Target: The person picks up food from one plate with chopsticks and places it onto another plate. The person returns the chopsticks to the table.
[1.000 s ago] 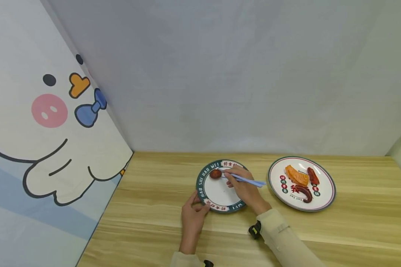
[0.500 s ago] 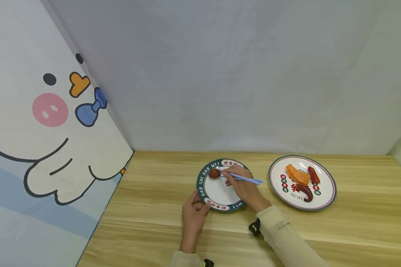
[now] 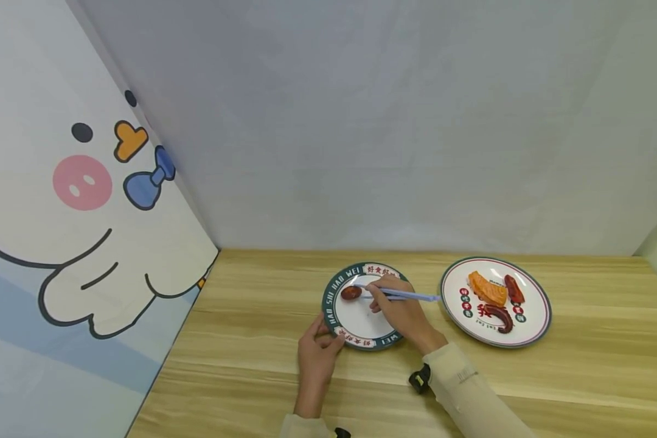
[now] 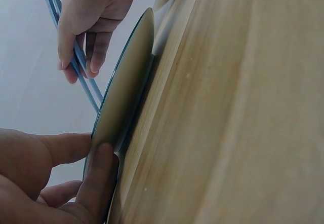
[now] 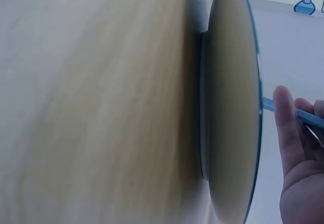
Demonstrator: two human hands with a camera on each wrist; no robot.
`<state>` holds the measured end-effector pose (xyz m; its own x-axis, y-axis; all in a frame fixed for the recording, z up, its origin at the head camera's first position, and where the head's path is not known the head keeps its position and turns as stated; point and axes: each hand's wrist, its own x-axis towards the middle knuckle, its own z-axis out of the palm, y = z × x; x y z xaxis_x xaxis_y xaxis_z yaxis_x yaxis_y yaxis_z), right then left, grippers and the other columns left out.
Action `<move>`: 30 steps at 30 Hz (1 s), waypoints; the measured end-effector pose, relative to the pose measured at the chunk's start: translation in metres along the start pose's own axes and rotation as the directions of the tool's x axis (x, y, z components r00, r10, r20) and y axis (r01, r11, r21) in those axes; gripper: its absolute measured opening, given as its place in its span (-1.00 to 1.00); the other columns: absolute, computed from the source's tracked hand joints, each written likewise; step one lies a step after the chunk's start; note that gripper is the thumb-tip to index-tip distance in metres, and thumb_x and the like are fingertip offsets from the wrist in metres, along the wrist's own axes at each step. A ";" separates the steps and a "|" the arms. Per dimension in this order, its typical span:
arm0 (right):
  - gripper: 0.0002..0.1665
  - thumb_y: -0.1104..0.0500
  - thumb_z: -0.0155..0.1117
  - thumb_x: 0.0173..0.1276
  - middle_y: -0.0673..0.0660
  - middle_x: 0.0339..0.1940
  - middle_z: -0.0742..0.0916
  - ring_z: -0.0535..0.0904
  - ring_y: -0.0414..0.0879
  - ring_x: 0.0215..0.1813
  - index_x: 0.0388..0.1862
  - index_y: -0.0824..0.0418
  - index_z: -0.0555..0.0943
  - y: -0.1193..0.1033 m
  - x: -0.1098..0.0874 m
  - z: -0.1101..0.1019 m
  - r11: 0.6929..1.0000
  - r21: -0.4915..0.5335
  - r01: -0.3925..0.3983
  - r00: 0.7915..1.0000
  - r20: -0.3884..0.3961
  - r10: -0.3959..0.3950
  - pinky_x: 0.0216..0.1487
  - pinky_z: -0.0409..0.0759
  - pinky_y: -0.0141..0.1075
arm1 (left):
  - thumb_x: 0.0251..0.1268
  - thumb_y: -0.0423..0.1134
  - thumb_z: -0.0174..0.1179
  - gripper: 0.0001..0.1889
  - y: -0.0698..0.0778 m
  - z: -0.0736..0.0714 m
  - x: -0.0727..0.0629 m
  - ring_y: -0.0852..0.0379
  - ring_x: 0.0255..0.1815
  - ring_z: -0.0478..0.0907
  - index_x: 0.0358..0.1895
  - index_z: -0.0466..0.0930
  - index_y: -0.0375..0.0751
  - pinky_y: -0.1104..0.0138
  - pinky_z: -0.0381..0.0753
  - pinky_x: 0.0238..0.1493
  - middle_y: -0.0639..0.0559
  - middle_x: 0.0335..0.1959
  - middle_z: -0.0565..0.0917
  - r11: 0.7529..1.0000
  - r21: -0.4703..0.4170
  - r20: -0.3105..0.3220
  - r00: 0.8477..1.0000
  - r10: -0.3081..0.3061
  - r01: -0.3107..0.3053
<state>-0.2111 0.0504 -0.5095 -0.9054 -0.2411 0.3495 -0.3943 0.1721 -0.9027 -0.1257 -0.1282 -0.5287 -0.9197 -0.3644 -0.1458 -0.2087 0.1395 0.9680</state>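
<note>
My left hand (image 3: pixel 319 356) pinches the near left rim of a white plate (image 3: pixel 364 322) with a dark green border; the left wrist view shows the thumb at the rim and a finger under it. Over the plate, my right hand (image 3: pixel 406 311) holds a pair of light blue chopsticks (image 3: pixel 418 296). Their tips are spread and reach a glossy reddish-brown, egg-shaped piece of food (image 3: pixel 351 293) lying on the plate's far left part. From the right wrist, the plate is seen edge-on and hides the food.
To the right stands a second white plate (image 3: pixel 454 304) with an orange salmon-like slice (image 3: pixel 487 288), a red piece (image 3: pixel 514 289) and a dark red curled piece (image 3: pixel 500 319). A grey wall backs the wooden table (image 3: pixel 241 340); a cartoon-printed panel (image 3: pixel 159 255) borders its left side.
The chopsticks have spread apart at their tips. The brown piece has shifted slightly nearer on the plate. My left hand has kept its place on the rim.
</note>
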 end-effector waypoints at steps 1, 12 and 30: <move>-0.81 0.37 0.25 0.56 0.40 -0.30 0.73 0.74 -0.05 -0.43 -0.12 0.51 0.74 0.000 0.000 0.000 1.000 0.000 0.012 1.000 0.007 -0.012 -0.37 0.78 -0.30 | 0.23 -0.58 0.40 -0.29 0.000 0.000 0.000 0.14 -0.27 0.67 0.48 0.41 -0.49 0.44 0.69 -0.33 -0.26 0.01 0.63 1.000 -0.002 0.000 1.000 0.004 -0.004; -0.87 0.45 0.30 0.48 0.29 -0.36 0.73 0.68 -0.07 -0.46 -0.13 0.46 0.77 -0.001 0.005 -0.001 0.947 -0.142 0.289 0.949 0.171 -0.264 -0.44 0.65 -0.38 | 0.21 -0.57 0.42 -0.27 0.001 -0.002 -0.001 0.16 -0.30 0.66 0.48 0.39 -0.51 0.44 0.68 -0.36 -0.27 0.01 0.62 0.999 -0.030 0.008 1.000 0.030 -0.029; -0.85 0.39 0.31 0.51 0.30 -0.41 0.78 0.72 -0.15 -0.50 -0.21 0.45 0.78 -0.002 0.004 0.008 0.983 -0.118 0.143 0.990 0.008 -0.143 -0.45 0.66 -0.41 | 0.23 -0.58 0.40 -0.29 0.002 -0.003 -0.002 0.16 -0.28 0.66 0.49 0.40 -0.49 0.47 0.65 -0.35 -0.26 0.02 0.62 1.000 -0.026 0.006 1.000 0.014 -0.014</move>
<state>-0.2128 0.0419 -0.5078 -0.8386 -0.2707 0.4726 -0.5351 0.2476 -0.8077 -0.1237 -0.1299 -0.5262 -0.9248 -0.3565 -0.1332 -0.1871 0.1211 0.9748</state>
